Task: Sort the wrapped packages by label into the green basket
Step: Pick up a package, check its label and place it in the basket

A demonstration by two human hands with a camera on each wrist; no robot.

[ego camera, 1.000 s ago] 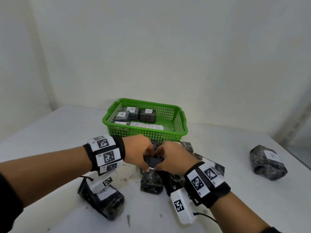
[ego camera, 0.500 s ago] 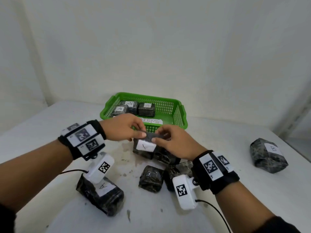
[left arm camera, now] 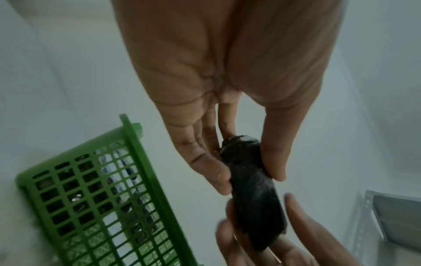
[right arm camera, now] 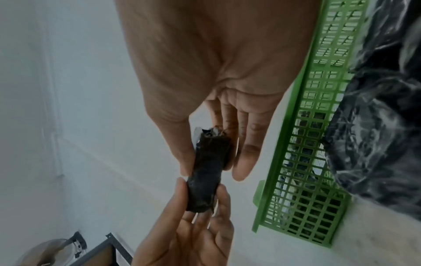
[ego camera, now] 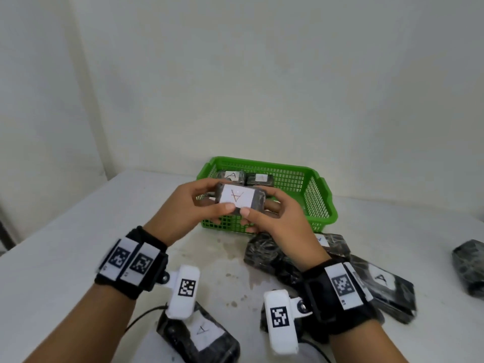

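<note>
Both hands hold one small black wrapped package (ego camera: pixel 239 199) in the air, just in front of the green basket (ego camera: pixel 320 203). Its white label with a hand-drawn A faces me. My left hand (ego camera: pixel 207 203) pinches the package's left end between thumb and fingers (left arm camera: pixel 273 158), with the package (left arm camera: pixel 255 194) seen edge-on. My right hand (ego camera: pixel 264 213) pinches the right end of the package (right arm camera: pixel 208 176) the same way. Inside the basket lie labelled packages (ego camera: pixel 231 176), one marked A.
More black wrapped packages lie on the white table: a cluster (ego camera: pixel 264 251) under my right wrist, a flat one marked A (ego camera: pixel 385 286) at right, one marked A (ego camera: pixel 201 336) near the front edge, and another (ego camera: pixel 470 265) at far right. A wall stands behind the basket.
The hands picked a package out of the pile, raised it toward the basket and turned it so the A label faces up. The view has tilted and moved closer.
</note>
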